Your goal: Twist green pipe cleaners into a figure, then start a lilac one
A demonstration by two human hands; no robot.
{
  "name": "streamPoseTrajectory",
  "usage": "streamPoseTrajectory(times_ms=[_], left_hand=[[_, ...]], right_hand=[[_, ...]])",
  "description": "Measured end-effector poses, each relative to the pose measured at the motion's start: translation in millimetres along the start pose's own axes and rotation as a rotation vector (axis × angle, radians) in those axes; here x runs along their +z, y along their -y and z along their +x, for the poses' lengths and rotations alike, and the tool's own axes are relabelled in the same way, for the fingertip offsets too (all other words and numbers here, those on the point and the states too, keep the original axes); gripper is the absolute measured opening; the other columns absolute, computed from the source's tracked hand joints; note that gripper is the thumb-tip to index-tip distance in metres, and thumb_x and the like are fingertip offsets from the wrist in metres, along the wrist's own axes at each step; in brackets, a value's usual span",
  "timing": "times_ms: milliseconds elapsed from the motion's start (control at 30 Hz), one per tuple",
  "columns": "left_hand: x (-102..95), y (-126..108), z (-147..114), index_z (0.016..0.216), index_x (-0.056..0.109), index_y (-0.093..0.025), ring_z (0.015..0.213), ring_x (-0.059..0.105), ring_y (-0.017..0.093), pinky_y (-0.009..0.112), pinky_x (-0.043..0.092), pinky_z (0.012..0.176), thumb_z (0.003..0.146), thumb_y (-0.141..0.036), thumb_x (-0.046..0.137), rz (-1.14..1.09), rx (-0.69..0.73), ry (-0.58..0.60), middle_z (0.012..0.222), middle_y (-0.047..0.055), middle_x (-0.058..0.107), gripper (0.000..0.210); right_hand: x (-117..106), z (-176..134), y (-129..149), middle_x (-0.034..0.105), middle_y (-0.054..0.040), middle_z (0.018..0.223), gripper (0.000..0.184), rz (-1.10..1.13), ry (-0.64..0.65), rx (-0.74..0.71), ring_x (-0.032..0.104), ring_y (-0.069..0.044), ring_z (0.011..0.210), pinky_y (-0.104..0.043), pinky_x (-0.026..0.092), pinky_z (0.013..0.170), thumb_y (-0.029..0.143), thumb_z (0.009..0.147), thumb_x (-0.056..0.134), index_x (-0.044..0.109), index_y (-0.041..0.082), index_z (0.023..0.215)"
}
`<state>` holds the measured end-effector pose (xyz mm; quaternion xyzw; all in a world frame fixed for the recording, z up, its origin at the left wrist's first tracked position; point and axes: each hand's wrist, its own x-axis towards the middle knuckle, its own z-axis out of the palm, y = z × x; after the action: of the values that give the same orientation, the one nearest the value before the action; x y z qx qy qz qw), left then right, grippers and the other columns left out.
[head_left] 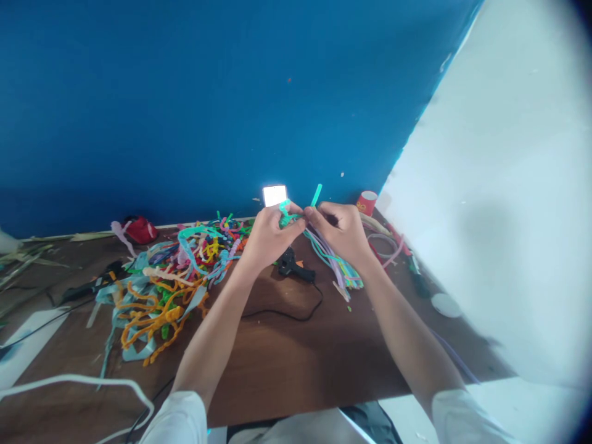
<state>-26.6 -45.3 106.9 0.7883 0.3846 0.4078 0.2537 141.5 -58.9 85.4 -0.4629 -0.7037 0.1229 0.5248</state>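
Observation:
My left hand (274, 237) is closed, thumb and fingers pinching a bright green pipe cleaner (285, 217) that is bent into a coiled shape. Close beside it, my right hand (343, 229) pinches with thumb and forefinger, and a straight green end sticks up just above. Whether that end and the coil are one piece is hidden by the fingers. Below the hands lies a black glue gun (296, 269) with its cord on the table. Partly behind my right hand and wrist lies a bundle of pastel pipe cleaners (345, 276).
A big tangle of colourful pipe cleaners (171, 314) covers the left of the brown table (277, 357). Against the blue wall stands a lit phone (274, 195). A red cup (367, 202) is at the back right, and a white cable (92, 380) loops at the front left.

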Motion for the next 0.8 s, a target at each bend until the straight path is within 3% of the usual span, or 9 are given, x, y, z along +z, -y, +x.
streamPoseTrajectory(times_ms=[133, 233, 367, 467, 533, 633, 733, 800], left_hand=[[-1.7, 0.2, 1.2, 0.084, 0.069, -0.015, 0.065, 0.053, 0.012, 0.025, 0.041, 0.065, 0.084, -0.025, 0.058, -0.016, -0.010, 0.007, 0.069, -0.002, 0.062, 0.015], [-3.3, 0.7, 1.6, 0.084, 0.069, -0.015, 0.069, 0.056, 0.013, 0.025, 0.041, 0.066, 0.085, -0.026, 0.058, -0.014, 0.008, -0.006, 0.072, -0.001, 0.064, 0.015], [-4.2, 0.4, -0.8, 0.085, 0.068, -0.015, 0.066, 0.053, 0.012, 0.024, 0.039, 0.062, 0.085, -0.029, 0.059, -0.030, 0.033, 0.007, 0.072, 0.000, 0.064, 0.016], [-3.7, -0.5, -3.2, 0.086, 0.068, -0.015, 0.058, 0.045, 0.009, 0.023, 0.034, 0.056, 0.085, -0.030, 0.060, -0.064, 0.027, 0.028, 0.065, -0.003, 0.058, 0.017], [-3.8, -0.8, -3.5, 0.085, 0.068, -0.015, 0.058, 0.044, 0.009, 0.023, 0.034, 0.057, 0.085, -0.031, 0.061, -0.083, 0.019, 0.018, 0.063, -0.003, 0.056, 0.018], [-5.3, 0.3, -1.8, 0.081, 0.068, -0.015, 0.061, 0.047, 0.010, 0.024, 0.036, 0.060, 0.082, -0.034, 0.064, -0.141, -0.021, -0.045, 0.064, -0.002, 0.056, 0.020], [-7.5, 3.5, 0.0, 0.076, 0.068, -0.015, 0.053, 0.039, 0.009, 0.024, 0.029, 0.053, 0.078, -0.035, 0.067, -0.253, -0.108, -0.088, 0.056, -0.004, 0.048, 0.020], [-8.2, 6.0, 0.5, 0.076, 0.068, -0.015, 0.048, 0.031, 0.007, 0.024, 0.023, 0.049, 0.076, -0.034, 0.068, -0.315, -0.153, -0.069, 0.051, -0.006, 0.041, 0.018]], right_hand=[[-0.3, -0.2, 0.3, 0.026, 0.0051, 0.055, 0.052, 0.013, 0.009, -0.012, 0.027, -0.009, 0.054, -0.029, 0.019, 0.052, 0.048, 0.092, 0.057, 0.031, 0.019, 0.057], [-0.9, -0.3, 1.3, 0.031, 0.0048, 0.056, 0.049, 0.078, 0.046, -0.002, 0.030, -0.009, 0.055, -0.028, 0.020, 0.052, 0.047, 0.090, 0.059, 0.039, 0.018, 0.057], [-0.3, -0.2, 2.0, 0.032, 0.0053, 0.054, 0.045, 0.358, 0.109, 0.157, 0.029, -0.009, 0.053, -0.028, 0.019, 0.050, 0.048, 0.088, 0.063, 0.049, 0.018, 0.057], [1.0, 0.0, 2.3, 0.029, 0.0065, 0.051, 0.046, 0.586, 0.161, 0.313, 0.024, -0.008, 0.047, -0.028, 0.015, 0.046, 0.048, 0.085, 0.065, 0.047, 0.019, 0.055], [0.8, 0.0, 2.9, 0.029, 0.0067, 0.050, 0.048, 0.609, 0.153, 0.320, 0.023, -0.007, 0.046, -0.027, 0.015, 0.045, 0.048, 0.085, 0.065, 0.044, 0.019, 0.053], [-2.4, 0.2, 2.7, 0.040, 0.0043, 0.056, 0.038, 0.405, 0.012, 0.133, 0.034, -0.009, 0.051, -0.026, 0.026, 0.048, 0.043, 0.087, 0.064, 0.054, 0.018, 0.061], [-8.1, 0.5, -2.3, 0.061, -0.0028, 0.085, 0.014, 0.095, -0.115, -0.195, 0.053, -0.013, 0.068, -0.027, 0.041, 0.060, 0.032, 0.091, 0.061, 0.069, 0.022, 0.097], [-11.7, 0.5, -8.3, 0.064, -0.0054, 0.102, 0.026, -0.079, -0.090, -0.381, 0.058, -0.016, 0.080, -0.029, 0.045, 0.066, 0.024, 0.093, 0.058, 0.066, 0.029, 0.117]])
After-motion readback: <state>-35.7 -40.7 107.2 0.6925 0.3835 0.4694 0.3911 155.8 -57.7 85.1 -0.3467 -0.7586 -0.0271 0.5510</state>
